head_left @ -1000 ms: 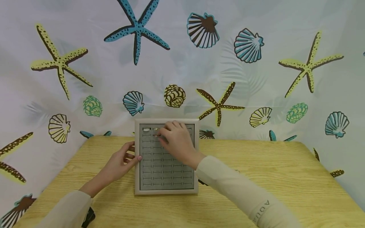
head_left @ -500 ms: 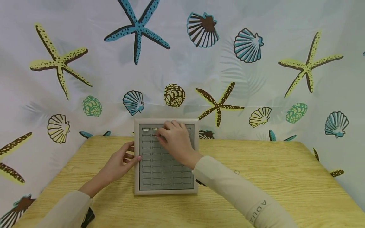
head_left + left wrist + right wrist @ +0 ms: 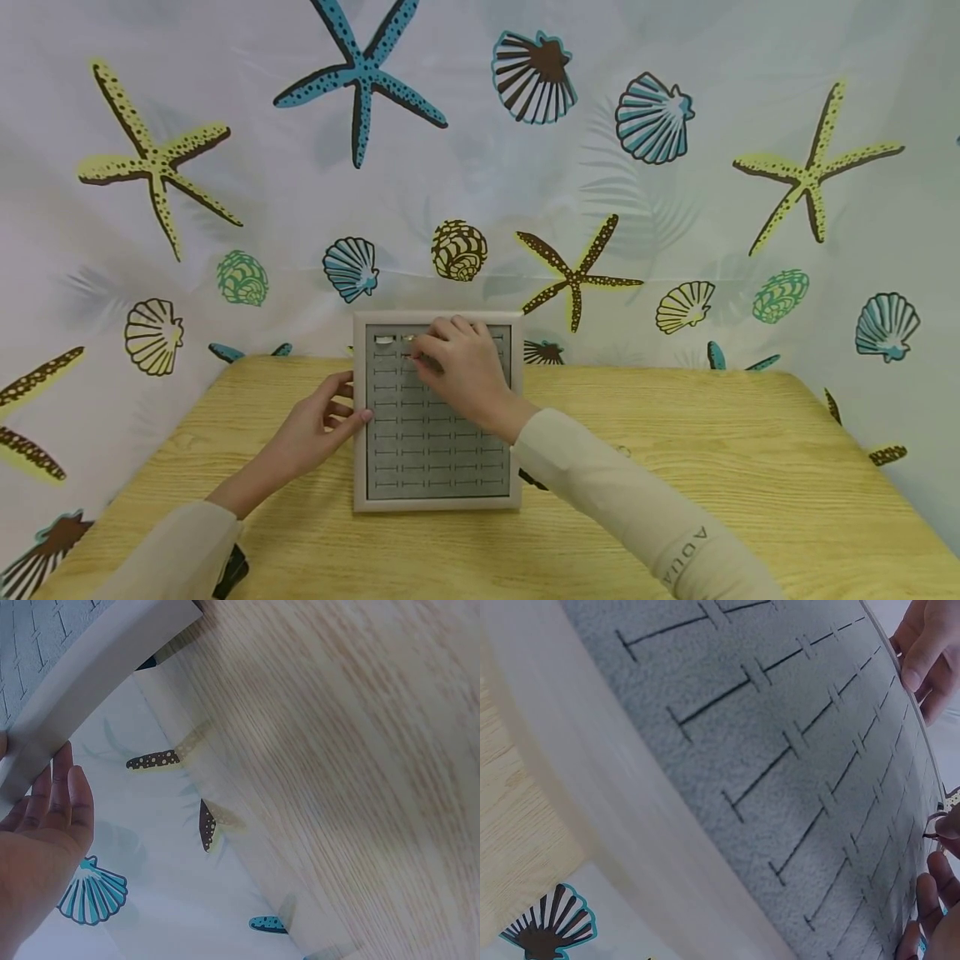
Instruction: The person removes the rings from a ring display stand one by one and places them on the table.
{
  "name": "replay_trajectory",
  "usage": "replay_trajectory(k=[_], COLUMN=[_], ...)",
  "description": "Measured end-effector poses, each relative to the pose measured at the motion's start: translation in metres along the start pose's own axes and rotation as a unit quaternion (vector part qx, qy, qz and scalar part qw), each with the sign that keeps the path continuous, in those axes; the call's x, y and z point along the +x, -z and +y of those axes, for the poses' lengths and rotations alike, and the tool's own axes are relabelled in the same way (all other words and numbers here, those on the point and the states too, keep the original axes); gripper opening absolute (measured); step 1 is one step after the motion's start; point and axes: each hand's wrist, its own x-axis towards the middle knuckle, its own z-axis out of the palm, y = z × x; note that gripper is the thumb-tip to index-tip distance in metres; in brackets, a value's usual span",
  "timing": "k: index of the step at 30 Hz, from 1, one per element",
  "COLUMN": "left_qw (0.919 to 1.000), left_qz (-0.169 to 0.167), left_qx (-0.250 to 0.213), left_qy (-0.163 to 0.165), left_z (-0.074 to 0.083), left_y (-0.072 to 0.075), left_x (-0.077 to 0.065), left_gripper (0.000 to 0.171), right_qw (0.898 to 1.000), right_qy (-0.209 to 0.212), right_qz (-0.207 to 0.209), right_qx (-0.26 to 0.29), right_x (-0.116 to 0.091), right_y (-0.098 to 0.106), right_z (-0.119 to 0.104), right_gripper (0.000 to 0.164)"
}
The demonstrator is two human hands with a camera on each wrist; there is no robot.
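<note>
A pale-framed jewellery display board (image 3: 362, 475) with grey slotted lining leans upright on the table. My left hand (image 3: 318, 425) grips its left edge, thumb on the front of the frame and fingers behind it. My right hand (image 3: 468, 367) works at the upper part of the lining, pinching a small ring (image 3: 931, 825) between thumb and forefinger at a slot. Most of that ring is hidden by the fingers. A silver ring (image 3: 385, 340) sits in the top-left slot, and a small gold-coloured bit (image 3: 408, 338) shows beside it, just above my right fingertips.
The board stands on a wood-grain table (image 3: 675, 433). Behind it hangs a white cloth (image 3: 420, 200) printed with starfish and shells. A dark object (image 3: 532, 479) shows partly past the board's lower right side, near my right sleeve.
The right fingertips shift slightly at the same slot, and the red-tinted thing at them shows less than a second ago. The left hand and the board stay in place.
</note>
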Motion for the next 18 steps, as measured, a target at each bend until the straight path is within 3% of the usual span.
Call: replay_trajectory(k=[18], left_qw=[0.9999], left_qz=[-0.006], left_qx=[0.004], left_qy=[0.009], left_z=[0.003], left_y=[0.001], left_x=[0.000], left_gripper=[0.056], right_qw=[0.998], right_qy=[-0.008], right_qz=[-0.013], right_qx=[0.067], right_x=[-0.003], right_y=[0.020], right_z=[0.006], right_gripper=[0.003])
